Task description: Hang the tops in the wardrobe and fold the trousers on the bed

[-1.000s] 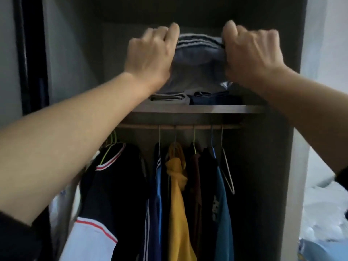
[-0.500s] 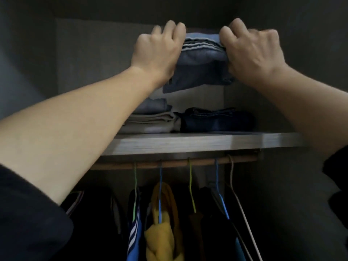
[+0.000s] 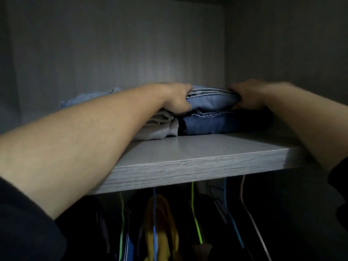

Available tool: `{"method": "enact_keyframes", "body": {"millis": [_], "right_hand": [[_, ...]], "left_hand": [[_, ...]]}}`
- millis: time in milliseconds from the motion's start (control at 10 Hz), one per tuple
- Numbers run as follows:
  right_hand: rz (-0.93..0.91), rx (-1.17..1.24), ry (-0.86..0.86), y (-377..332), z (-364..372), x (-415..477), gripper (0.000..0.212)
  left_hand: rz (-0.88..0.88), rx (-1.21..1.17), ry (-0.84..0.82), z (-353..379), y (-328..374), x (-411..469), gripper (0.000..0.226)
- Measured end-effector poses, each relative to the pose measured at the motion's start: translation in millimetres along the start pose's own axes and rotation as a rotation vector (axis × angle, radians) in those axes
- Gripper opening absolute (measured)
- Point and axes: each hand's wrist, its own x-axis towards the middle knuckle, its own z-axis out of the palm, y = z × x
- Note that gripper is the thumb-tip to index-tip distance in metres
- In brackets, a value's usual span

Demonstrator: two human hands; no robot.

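Note:
Folded light blue trousers (image 3: 211,99) lie on top of darker folded jeans (image 3: 212,123) on the wardrobe shelf (image 3: 197,162). My left hand (image 3: 177,98) grips their left end and my right hand (image 3: 246,97) grips their right end, fingers curled round the cloth. Both hands are blurred. Left of the jeans sits a folded grey garment (image 3: 160,127), with another pale blue garment (image 3: 90,98) behind my left forearm.
Below the shelf hang tops on coloured hangers: a yellow top (image 3: 162,228), green hangers (image 3: 195,217), a blue hanger (image 3: 231,217) and a pale one (image 3: 254,223). The wardrobe's grey back wall (image 3: 122,53) and right side wall (image 3: 282,44) close in the shelf space.
Both hands have lowered the folded light blue trousers from mid-air onto the darker jeans on the shelf. The view has risen and moved closer to the shelf.

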Motion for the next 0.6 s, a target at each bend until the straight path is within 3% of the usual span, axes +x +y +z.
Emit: {"method": "enact_keyframes", "body": {"millis": [500, 600], "right_hand": [[0.036, -0.006, 0.118, -14.0, -9.3, -54.9, 0.048], [0.069, 0.038, 0.326, -28.0, -23.6, -88.4, 0.048]], "left_hand": [[0.005, 0.220, 0.077, -21.4, -0.7, -36.7, 0.041], [-0.009, 0.216, 0.147, -37.1, -8.5, -66.2, 0.036]]}}
